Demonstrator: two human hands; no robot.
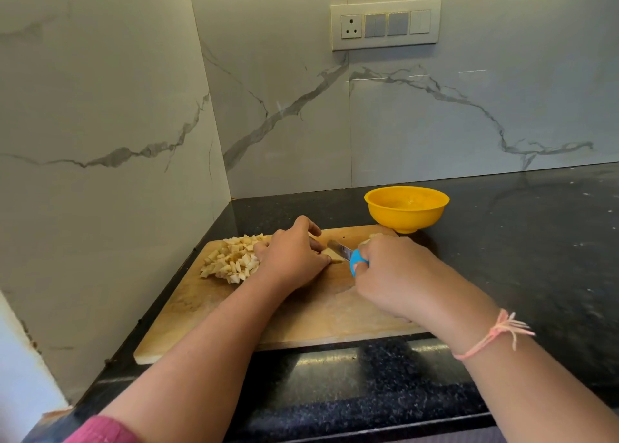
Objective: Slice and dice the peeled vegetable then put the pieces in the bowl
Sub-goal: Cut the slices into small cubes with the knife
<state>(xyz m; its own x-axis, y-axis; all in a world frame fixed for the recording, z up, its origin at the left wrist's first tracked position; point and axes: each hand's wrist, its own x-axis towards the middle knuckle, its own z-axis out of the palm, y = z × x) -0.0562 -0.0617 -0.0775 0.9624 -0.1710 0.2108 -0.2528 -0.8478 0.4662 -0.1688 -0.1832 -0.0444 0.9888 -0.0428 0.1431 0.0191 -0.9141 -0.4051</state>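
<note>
A: left hand (294, 258)?
B: fingers curled, pinning remaining vegetable piece (332, 255) on cutting board (301, 318).
A: right hand (392, 275)?
B: fingers wrapped round blue handle of knife (348, 255), blade against the piece.
A: diced pile (231, 258)?
B: left part of board, right beside left hand.
A: bowl (407, 220)?
B: yellow, on counter (519, 241), just behind board's far right corner; contents hard to tell.

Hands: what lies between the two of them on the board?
In the head view: the knife, its blade set on a pale vegetable strip.
</note>
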